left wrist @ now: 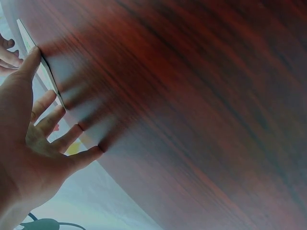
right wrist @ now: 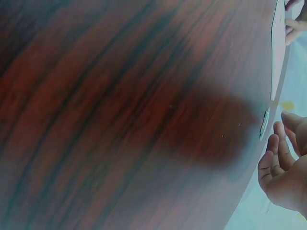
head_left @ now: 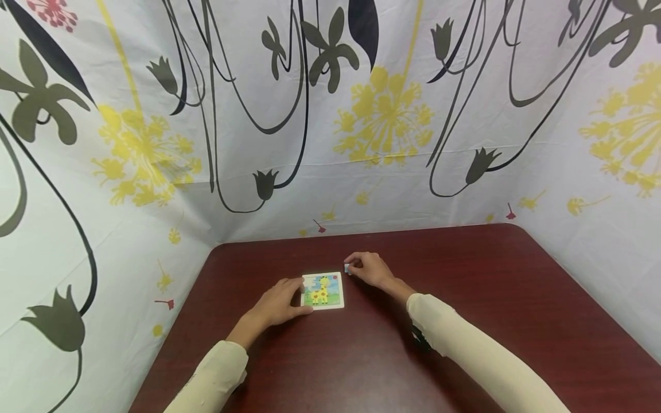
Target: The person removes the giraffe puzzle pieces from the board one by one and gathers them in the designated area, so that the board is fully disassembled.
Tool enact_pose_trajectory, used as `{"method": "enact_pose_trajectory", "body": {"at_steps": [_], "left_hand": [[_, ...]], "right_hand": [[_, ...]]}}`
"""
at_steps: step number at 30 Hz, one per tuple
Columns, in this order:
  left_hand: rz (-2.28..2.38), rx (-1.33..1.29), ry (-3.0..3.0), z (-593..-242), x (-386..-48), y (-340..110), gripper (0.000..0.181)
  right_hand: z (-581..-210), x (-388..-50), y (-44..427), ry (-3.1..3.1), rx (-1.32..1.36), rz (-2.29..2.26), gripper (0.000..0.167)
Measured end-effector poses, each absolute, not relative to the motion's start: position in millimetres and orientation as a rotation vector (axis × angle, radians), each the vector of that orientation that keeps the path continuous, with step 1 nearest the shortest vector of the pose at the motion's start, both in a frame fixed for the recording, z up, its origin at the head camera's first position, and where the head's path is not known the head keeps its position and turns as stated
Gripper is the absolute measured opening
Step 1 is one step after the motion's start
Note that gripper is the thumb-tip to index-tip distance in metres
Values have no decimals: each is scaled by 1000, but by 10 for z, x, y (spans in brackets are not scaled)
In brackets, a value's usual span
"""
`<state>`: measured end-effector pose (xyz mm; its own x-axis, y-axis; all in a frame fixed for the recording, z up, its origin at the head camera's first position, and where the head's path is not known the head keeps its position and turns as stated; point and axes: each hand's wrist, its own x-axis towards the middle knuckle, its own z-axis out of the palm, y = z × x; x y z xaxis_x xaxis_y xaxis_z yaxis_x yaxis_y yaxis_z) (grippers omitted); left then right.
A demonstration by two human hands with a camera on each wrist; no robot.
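A square white-framed giraffe puzzle board (head_left: 322, 291) lies flat on the table. At its left side my left hand (head_left: 276, 301) rests with spread, mostly straight fingers; the thumb touches the near-left corner and fingertips meet the left edge, also in the left wrist view, where the hand (left wrist: 36, 148) shows large. Just right of the board is a small light-blue piece (head_left: 347, 268), with my right hand (head_left: 370, 268) over it. In the right wrist view the piece (right wrist: 264, 125) lies on the table, and the bent fingers of the right hand (right wrist: 288, 167) show a small gap from it.
The dark red wooden table (head_left: 465, 321) reaches back to a white cloth (head_left: 310, 143) patterned with flowers, which also hangs at both sides. Something dark (head_left: 420, 337) shows under the right sleeve near the wrist.
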<state>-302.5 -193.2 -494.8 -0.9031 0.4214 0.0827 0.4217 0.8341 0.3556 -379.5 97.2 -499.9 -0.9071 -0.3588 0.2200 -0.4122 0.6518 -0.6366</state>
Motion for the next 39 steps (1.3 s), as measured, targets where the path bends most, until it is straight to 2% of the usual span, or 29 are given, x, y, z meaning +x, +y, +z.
{"method": "enact_pose_trajectory", "body": {"at_steps": [31,39], "left_hand": [[-593,-700,-3024,-4973,-3048,-1948,51],[-619,-713,-3022,-4970,-3051,-1951,52]], "right_hand": [[-5012,-3676,459,-2789,899,1143,18],[-5026,-3700,371,-2756,1102,1107,20]]}}
